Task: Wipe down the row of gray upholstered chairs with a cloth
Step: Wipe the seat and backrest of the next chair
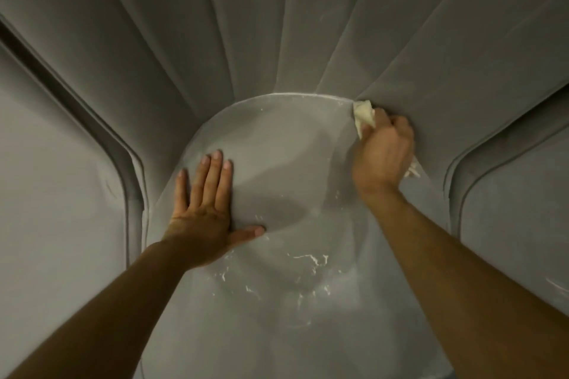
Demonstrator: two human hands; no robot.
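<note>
Right hand (pixel 383 151), grip pinching cream cloth (pixel 365 115) at chair seat (pixel 277 144) rear crease, left hand (pixel 203 209) spread flat on it

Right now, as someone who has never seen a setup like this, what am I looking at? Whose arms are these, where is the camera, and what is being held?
No machine here: these are a person's two bare arms, filmed by one wide-angle camera worn on their head, looking down. Below are the fluted gray upholstered backrest and the rounded gray seat of one chair; the seat shows shiny white creases. The left hand lies flat on the seat, fingers straight. The right hand grips a small cream cloth, pressed where seat meets backrest. Parts of neighbouring gray chairs show at both sides.
</note>
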